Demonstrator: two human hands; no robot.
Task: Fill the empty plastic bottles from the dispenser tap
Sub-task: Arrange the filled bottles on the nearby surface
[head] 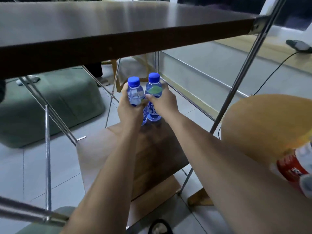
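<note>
Under the bench [118,27], at a shelf's [152,157] far edge, left hand [130,112] grips left bottle [134,93], right hand [163,103] grips right bottle [153,89]; caps on, filling seemingly not begun.

dark tabletop [118,19], green ottoman [50,105], wooden stool [270,124]

Home living room: green ottoman [50,105], tiled floor [33,166]

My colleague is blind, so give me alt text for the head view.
The left hand and the right hand each grip a clear blue-capped bottle, the left bottle beside the right bottle, on a low wooden shelf under a dark table. A green cushion lies on the floor.
</note>
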